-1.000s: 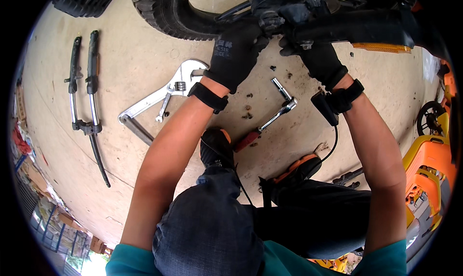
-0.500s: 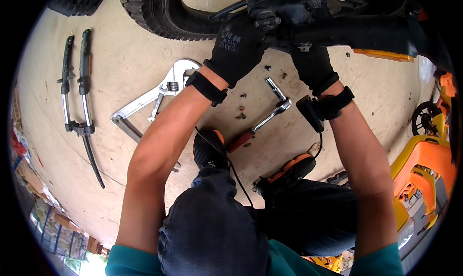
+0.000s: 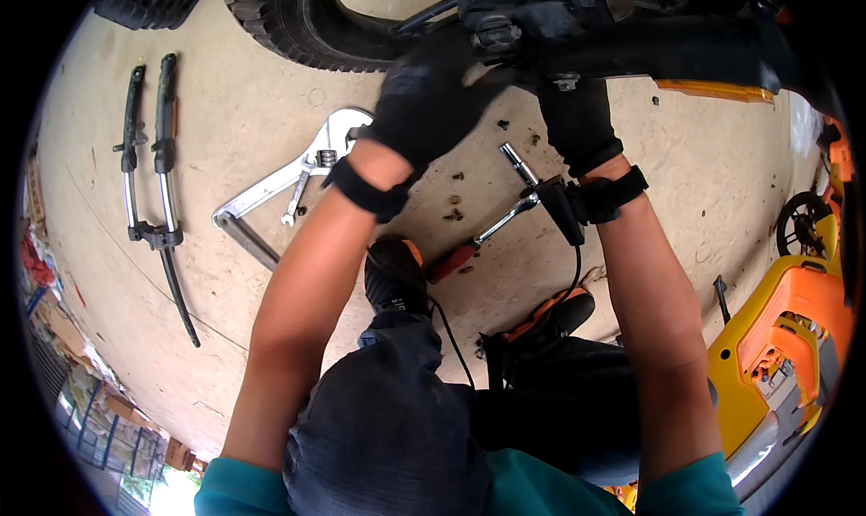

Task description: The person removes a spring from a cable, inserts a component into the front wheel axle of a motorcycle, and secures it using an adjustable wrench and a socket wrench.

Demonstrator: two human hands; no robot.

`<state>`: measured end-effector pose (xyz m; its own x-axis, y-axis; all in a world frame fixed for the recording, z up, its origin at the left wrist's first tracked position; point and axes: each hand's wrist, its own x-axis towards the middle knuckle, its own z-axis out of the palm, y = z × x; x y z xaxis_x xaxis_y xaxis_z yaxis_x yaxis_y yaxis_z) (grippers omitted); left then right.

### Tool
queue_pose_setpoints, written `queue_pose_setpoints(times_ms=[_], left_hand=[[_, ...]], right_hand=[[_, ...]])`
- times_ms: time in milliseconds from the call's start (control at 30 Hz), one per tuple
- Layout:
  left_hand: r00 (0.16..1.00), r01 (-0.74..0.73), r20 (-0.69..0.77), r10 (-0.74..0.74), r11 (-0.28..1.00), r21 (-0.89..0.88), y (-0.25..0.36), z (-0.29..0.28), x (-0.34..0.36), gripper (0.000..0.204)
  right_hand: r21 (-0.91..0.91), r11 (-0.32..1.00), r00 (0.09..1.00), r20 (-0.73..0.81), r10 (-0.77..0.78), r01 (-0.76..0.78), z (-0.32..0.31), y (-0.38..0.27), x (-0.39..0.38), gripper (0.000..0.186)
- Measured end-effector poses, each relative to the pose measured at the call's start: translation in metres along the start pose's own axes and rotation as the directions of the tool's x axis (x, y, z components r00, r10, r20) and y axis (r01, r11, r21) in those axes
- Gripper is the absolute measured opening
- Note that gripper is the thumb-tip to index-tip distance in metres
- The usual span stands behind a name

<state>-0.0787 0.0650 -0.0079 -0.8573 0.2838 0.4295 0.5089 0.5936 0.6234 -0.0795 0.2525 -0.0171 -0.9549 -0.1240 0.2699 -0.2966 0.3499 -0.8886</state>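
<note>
My left hand (image 3: 428, 101), in a black glove, is at the hub (image 3: 532, 11) of a wheel with a knobby black tire (image 3: 289, 24). Motion blurs it, and its fingertips are lost against the dark parts. The thumb points toward a bolt head (image 3: 496, 33) on the hub. My right hand (image 3: 577, 128), also gloved in black, reaches up beneath the black arm (image 3: 667, 56) beside the wheel. That arm hides its fingers. A bolt (image 3: 566, 83) shows on the arm just above the right hand.
On the floor lie a ratchet wrench (image 3: 505, 223) with a red handle, a large adjustable wrench (image 3: 271, 188), a small wrench (image 3: 296, 198) and several loose bolts (image 3: 456, 200). A front fork (image 3: 153, 182) lies at left. Yellow-orange body panels (image 3: 767, 336) stand at right.
My left hand has shifted slightly left and down, its wrist turning and the glove blurring. The right wrist has moved a little left, its hand still under the arm.
</note>
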Motion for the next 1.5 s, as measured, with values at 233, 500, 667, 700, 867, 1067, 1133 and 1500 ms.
queue_pose_setpoints(times_ms=[233, 500, 667, 700, 867, 1067, 1133, 1500], left_hand=[[0.895, 0.441, 0.131, -0.427, 0.892, -0.101, 0.002, -0.031, -0.067, 0.019], [0.915, 0.151, 0.347, -0.206, 0.972, 0.180, 0.022, 0.041, -0.074, 0.030], [0.924, -0.171, 0.368, 0.101, 0.972, 0.161, 0.008, 0.084, -0.061, 0.021], [0.907, -0.203, 0.398, 0.135, 0.970, 0.133, 0.007, 0.087, -0.060, 0.016], [0.927, -0.105, 0.374, 0.019, 0.972, 0.212, 0.018, 0.076, -0.056, 0.020], [0.670, 0.718, 0.341, -0.659, 0.459, -0.524, 0.030, 0.017, -0.056, 0.021], [0.531, 0.806, 0.478, -0.700, 0.244, -0.539, 0.023, 0.002, -0.043, 0.020], [0.607, 0.587, 0.543, -0.580, -0.133, -0.799, -0.004, 0.013, -0.028, 0.028]], right_hand=[[0.069, 0.990, 0.972, 0.208, 0.105, -0.122, -0.006, 0.010, 0.000, 0.028], [-0.051, 0.998, 0.964, 0.258, 0.057, -0.045, -0.011, 0.008, 0.002, 0.030], [-0.056, 0.992, 0.968, 0.221, 0.121, -0.111, -0.009, 0.015, -0.001, 0.032], [-0.039, 0.991, 0.965, 0.229, 0.130, -0.125, -0.009, 0.014, -0.002, 0.032], [0.227, 0.952, 0.958, 0.244, 0.149, -0.206, -0.006, -0.002, 0.002, 0.031], [0.316, 0.925, 0.976, 0.123, 0.181, -0.212, -0.003, 0.001, 0.002, 0.022], [0.078, 0.992, 0.990, 0.104, 0.093, -0.101, -0.004, 0.004, 0.003, 0.025], [-0.115, 0.993, 0.980, 0.197, 0.027, -0.004, -0.008, 0.012, -0.001, 0.027]])
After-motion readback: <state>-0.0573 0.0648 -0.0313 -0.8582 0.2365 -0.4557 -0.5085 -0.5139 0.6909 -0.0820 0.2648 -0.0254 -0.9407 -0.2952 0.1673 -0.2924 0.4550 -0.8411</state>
